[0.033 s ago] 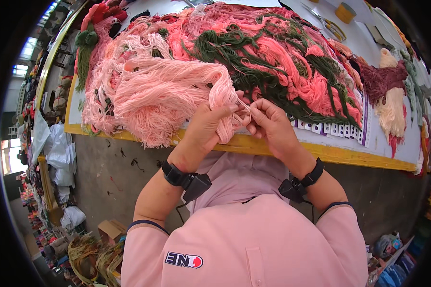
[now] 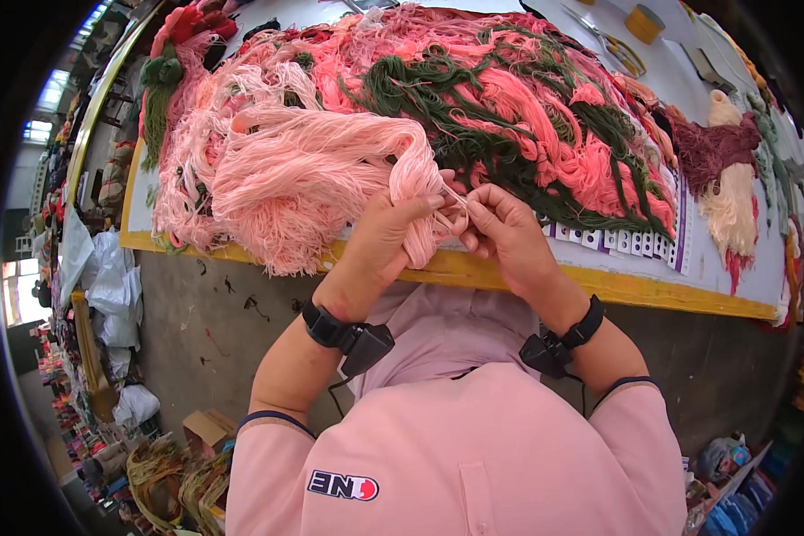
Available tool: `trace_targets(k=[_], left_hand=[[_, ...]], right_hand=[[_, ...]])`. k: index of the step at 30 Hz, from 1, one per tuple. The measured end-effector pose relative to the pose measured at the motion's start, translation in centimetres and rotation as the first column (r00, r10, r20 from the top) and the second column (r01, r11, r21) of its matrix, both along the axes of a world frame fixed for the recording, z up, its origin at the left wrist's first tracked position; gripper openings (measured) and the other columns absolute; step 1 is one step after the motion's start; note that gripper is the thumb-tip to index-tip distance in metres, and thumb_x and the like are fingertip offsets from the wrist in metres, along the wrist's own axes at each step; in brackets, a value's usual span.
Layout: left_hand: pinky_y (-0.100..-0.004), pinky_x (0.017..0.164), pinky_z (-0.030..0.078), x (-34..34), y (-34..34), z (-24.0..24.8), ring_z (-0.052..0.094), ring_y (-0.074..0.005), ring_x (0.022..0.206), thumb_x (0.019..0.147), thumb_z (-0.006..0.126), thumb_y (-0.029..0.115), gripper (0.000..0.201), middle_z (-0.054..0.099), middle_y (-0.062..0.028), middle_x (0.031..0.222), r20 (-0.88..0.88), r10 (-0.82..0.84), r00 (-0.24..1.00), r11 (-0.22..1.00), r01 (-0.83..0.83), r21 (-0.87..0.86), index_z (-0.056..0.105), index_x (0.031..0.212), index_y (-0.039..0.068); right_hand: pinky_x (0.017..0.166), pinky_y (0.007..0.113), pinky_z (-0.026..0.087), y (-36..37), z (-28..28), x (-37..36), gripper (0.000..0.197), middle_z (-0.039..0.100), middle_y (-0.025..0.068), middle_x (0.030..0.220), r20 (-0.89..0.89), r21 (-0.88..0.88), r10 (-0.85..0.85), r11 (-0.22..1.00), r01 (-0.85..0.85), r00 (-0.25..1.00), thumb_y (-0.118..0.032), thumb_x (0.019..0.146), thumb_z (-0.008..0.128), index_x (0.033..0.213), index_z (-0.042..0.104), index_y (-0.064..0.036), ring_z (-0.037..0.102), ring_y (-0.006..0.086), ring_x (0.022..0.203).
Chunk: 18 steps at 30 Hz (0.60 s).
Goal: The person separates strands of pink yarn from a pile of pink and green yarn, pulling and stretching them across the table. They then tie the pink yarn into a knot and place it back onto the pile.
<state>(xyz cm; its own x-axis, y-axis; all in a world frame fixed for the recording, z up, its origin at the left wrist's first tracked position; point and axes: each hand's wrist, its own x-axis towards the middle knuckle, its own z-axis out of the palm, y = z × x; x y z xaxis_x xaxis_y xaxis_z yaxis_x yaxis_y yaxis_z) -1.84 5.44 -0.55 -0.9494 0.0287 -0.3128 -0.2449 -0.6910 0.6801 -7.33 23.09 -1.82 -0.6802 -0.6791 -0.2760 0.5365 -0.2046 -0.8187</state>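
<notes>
A thick skein of pale pink yarn [image 2: 304, 165] lies over the front of the table, its loose strands drooping at the yellow edge. Around the gathered end of this skein my left hand [image 2: 389, 232] is closed, with the thumb across the top. My right hand [image 2: 505, 228] meets it just to the right, thumb and fingers pinching thin pale strands drawn from the bundle. The fingertips of both hands nearly touch there, and exactly how the strands run between them is hidden. Behind lies a tangled heap of coral pink yarn [image 2: 518, 98] with dark green yarn [image 2: 411, 94] across it.
The table's yellow edge [image 2: 634, 286] runs right in front of me. Scissors [image 2: 623, 54] and a yellow roll [image 2: 644, 24] lie at the far right. Maroon yarn [image 2: 715, 147] and cream yarn [image 2: 731, 210] rest on the right. White plastic bags [image 2: 116, 286] stand at the left.
</notes>
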Motion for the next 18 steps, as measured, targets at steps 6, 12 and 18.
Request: trace_targets(k=[6, 12, 18], left_hand=[[-0.0304, 0.084, 0.053, 0.08, -0.11, 0.34, 0.065, -0.0193, 0.093, 0.090, 0.055, 0.001, 0.037, 0.065, -0.0129, 0.102, 0.015, 0.002, 1.000, 1.000, -0.002, -0.007, 0.051, 0.126, -0.007], [-0.0314, 0.089, 0.052, 0.16, -0.38, -0.10, 0.064, -0.0202, 0.100, 0.090, 0.057, 0.002, 0.043, 0.064, -0.0134, 0.108, -0.001, -0.023, 1.000, 1.000, 0.022, -0.013, 0.049, 0.130, -0.007], [-0.0318, 0.089, 0.053, 0.11, -0.35, -0.26, 0.064, -0.0206, 0.100, 0.089, 0.057, 0.002, 0.042, 0.064, -0.0145, 0.109, -0.004, -0.022, 1.000, 1.000, 0.022, 0.003, 0.049, 0.129, -0.007]], right_hand=[[0.051, 0.016, 0.036, -0.07, -0.02, 0.06, 0.011, 0.064, 0.0001, 0.081, -0.026, 0.001, -0.022, 1.000, 0.022, 0.999, -0.018, 0.102, 0.049, 0.099, 0.055, -0.0094, 0.053, 0.0038, 0.064], [0.050, 0.015, 0.036, -0.12, 0.28, 0.16, 0.012, 0.066, 0.0019, 0.081, -0.032, 0.009, -0.040, 0.999, 0.040, 0.999, -0.019, 0.103, 0.048, 0.100, 0.053, -0.0091, 0.054, 0.0042, 0.061], [0.050, 0.015, 0.036, -0.12, 0.42, 0.26, 0.012, 0.066, 0.0030, 0.082, -0.028, 0.003, -0.053, 0.999, 0.053, 0.998, -0.019, 0.103, 0.047, 0.099, 0.052, -0.0091, 0.054, 0.0039, 0.061]])
